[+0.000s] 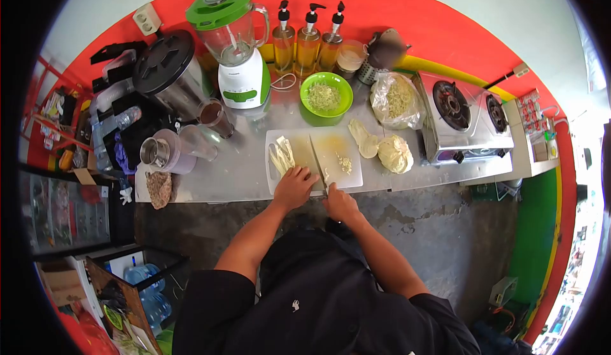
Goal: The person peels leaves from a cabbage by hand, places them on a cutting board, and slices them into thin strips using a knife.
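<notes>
A white cutting board lies near the front edge of the metal table. My right hand is closed round the handle of a knife, whose blade points away from me across the board. Left of the blade, my left hand presses curled fingers on the near end of pale cabbage strips. Small chopped cabbage pieces lie right of the blade. Beside the board sit a partly peeled cabbage and a loose cabbage leaf. Behind it, a green bowl holds shredded cabbage.
A clear plastic bag of shredded food stands by the gas stove on the right. Behind are a blender and several pump bottles. A large steel pot and a jug stand left.
</notes>
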